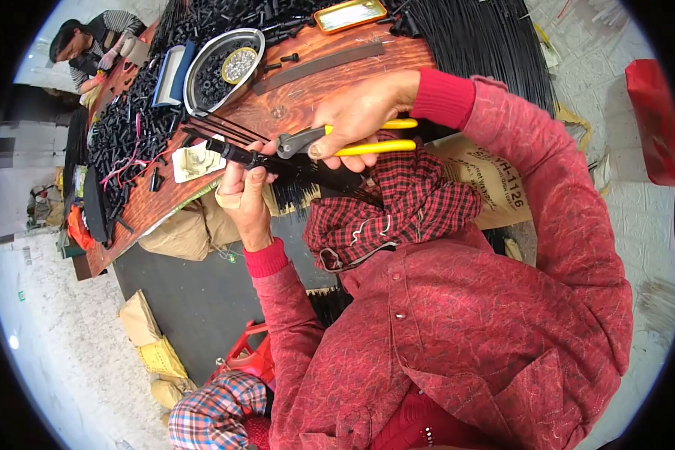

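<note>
My left hand, with a tan wrap on its thumb side, grips a black tubular part. Several thin black rods run alongside that part, and more dark rods lie across my lap under the hands. In my right hand is a pair of cutting pliers with yellow handles, fingers wrapped around them. The dark jaws of the pliers point left, beside the black part; whether they touch it I cannot tell. A red-and-black checked cloth covers my lap below the pliers.
On the reddish wooden table stand an oval metal tray of black parts, a yellow-rimmed tin, a flat bar and a whitish dish. Loose black pieces and long rods surround them. Another person works far left.
</note>
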The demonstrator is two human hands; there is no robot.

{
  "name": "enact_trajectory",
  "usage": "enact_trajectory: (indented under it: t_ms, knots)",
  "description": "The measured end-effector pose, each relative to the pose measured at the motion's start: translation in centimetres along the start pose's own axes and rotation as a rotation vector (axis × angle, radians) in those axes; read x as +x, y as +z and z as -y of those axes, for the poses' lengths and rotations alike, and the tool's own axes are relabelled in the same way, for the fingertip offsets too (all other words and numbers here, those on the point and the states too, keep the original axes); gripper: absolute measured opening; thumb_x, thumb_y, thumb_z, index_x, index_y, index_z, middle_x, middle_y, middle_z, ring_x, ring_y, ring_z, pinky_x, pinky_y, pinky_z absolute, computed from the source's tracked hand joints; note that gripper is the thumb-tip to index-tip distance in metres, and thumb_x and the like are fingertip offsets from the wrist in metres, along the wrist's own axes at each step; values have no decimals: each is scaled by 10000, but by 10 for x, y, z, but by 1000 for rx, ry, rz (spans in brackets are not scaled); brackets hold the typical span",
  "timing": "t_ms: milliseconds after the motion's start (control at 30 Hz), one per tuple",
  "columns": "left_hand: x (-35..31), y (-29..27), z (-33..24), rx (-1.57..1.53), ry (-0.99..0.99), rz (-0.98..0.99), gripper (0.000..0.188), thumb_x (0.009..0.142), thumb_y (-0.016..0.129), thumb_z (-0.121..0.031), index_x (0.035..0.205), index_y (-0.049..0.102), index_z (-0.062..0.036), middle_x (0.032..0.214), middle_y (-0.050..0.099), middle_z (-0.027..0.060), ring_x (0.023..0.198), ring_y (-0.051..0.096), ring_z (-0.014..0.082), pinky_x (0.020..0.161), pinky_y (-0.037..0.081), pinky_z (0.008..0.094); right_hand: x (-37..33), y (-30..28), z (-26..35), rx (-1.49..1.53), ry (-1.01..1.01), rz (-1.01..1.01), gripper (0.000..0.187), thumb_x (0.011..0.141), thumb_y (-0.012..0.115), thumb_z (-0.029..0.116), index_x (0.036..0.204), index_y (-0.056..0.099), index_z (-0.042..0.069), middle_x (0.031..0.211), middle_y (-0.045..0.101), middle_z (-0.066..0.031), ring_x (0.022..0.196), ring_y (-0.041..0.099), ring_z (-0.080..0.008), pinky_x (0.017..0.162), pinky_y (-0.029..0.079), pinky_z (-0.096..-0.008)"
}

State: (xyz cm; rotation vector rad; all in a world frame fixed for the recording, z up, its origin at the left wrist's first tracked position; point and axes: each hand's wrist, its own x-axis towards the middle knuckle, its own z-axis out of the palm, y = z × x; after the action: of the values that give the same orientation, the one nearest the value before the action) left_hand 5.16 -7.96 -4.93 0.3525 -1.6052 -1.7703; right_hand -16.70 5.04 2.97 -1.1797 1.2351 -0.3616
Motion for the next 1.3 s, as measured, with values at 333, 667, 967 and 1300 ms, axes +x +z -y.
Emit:
enact_trajectory:
  t_ms: [333,667,967,1300]
  knots:
    - [1,14,-8,113,-1,-1,405,829,714,-91,1189,616,66,903,674,70,693,590,97,655,515,228,-19,-13,37,-113,130,19,403,984,484,406,888,594,30,690,637,-48,527,599,-116,507,499,-262]
    - [-4,31,-15,219,54,-43,378,812,701,-29,1173,637,63,802,660,37,671,576,82,648,490,220,-27,-8,52,-178,246,-4,362,989,468,350,869,605,38,713,656,-60,548,619,-131,526,512,-273]
    - [-7,32,-13,296,85,-100,350,833,686,-15,1174,643,50,773,652,25,660,569,70,639,480,208,-19,4,49,-178,200,-43,344,982,456,316,851,582,24,706,625,-41,531,602,-137,523,508,-281]
    - [-13,25,-7,192,37,-159,379,889,665,-95,1214,578,80,1029,694,145,811,611,102,702,492,219,-2,35,39,-322,103,-212,390,971,449,301,832,599,-30,653,634,-55,509,603,-154,548,528,-341]
